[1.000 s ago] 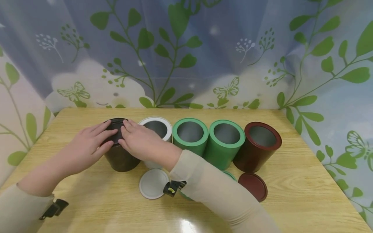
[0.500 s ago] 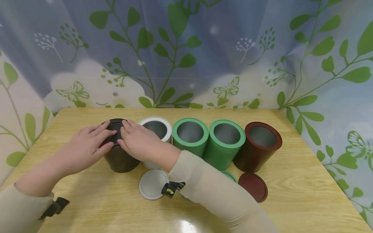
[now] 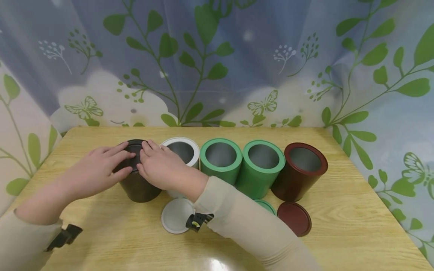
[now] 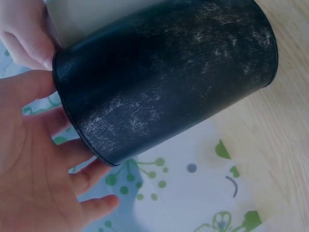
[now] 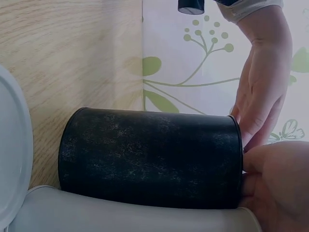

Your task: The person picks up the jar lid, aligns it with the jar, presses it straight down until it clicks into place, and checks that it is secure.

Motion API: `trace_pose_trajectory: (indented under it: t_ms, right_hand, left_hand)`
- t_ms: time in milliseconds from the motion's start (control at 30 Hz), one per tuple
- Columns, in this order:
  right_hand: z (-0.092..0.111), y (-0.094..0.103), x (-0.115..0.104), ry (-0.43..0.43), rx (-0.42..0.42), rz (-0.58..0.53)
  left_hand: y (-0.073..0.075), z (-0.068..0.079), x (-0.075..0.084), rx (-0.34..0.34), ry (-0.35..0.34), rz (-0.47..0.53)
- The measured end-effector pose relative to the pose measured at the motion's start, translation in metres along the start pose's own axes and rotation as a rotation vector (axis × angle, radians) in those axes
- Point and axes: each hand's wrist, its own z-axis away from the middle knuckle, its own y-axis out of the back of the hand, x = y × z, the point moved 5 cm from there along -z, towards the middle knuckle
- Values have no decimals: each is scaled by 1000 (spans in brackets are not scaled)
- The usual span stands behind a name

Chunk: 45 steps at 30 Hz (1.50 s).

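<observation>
A black can (image 3: 140,190) stands upright at the left end of a row, with a black lid (image 3: 135,162) on its top. My left hand (image 3: 95,173) touches the lid from the left, fingers fairly straight. From the right, my right hand (image 3: 161,165) rests its fingertips on the same lid. Scuffed dark sides of the can (image 4: 169,82) fill the left wrist view, the left fingers spread at its top rim. In the right wrist view, both hands meet at the top end of the can (image 5: 149,157); whether the lid sits flush is hidden.
Right of the black can stand an open white can (image 3: 196,150), two open green cans (image 3: 222,173) and an open dark red can (image 3: 288,184). In front lie a white lid (image 3: 174,220), a partly hidden green lid (image 3: 268,206) and a dark red lid (image 3: 294,219).
Both hands stay on the black lid with barely any shift. The whole head view has moved slightly.
</observation>
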Motion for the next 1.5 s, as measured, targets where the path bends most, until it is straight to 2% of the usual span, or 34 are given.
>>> trace_pose_trajectory:
  t_ms: [467,800,1067,1500]
  right_hand:
    - [1,1,-1,-37,-41,-24]
    - [0,-2,-2,-40,-33,-28]
    - [1,-4,-2,-34,-14,-52]
    - [3,-2,0,-29,-12,-20]
  left_hand:
    - [2,-2,-2,-1,-23,43]
    - [1,-2,-4,-11,-6,59]
    - [1,-2,-3,-21,1,47]
    - [3,-4,-1,-13,2,24]
